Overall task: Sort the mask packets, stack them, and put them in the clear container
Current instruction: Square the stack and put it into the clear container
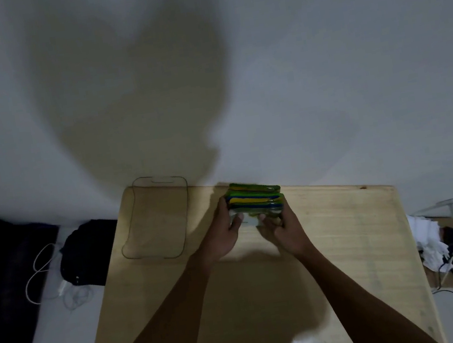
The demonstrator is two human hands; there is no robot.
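container: clear plastic container (154, 220) at about 10 o'clock on the pale wooden table (347, 241), looks empty so far
left hand (222, 232): fingers curled round the stack's left end
packets: green, yellow and blue mask packets (254, 199) stacked at 12 o'clock, outside the container
right hand (282, 229): clamped on the right end
progress: stacking seems done, moving it in is left

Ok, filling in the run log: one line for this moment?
both hands: left, right gripping packet stack | stack on table | container empty, left of stack
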